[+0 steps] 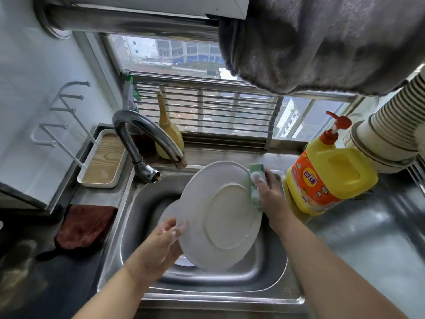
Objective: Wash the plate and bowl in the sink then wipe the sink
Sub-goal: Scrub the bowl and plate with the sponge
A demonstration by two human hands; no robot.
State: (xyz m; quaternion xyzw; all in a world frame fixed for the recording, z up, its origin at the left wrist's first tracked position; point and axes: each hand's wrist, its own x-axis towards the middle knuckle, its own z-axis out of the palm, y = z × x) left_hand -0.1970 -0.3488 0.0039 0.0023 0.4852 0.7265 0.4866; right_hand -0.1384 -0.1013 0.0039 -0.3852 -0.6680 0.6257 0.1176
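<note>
Two hands on plate, left hand gripping rim, right hand seemingly pressing sponge

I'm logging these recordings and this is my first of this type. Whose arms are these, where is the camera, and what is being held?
There is no robot here. A person wears a wide-angle camera on the head, so you look down at their own arms over a steel sink. The left hand grips the edge of a white plate, tilted with its underside towards the camera. The right hand holds a green sponge against the plate's rim. Nearby stand a faucet, a yellow detergent bottle, a brown cloth and a tray. A white dish partly shows behind the plate.
</note>
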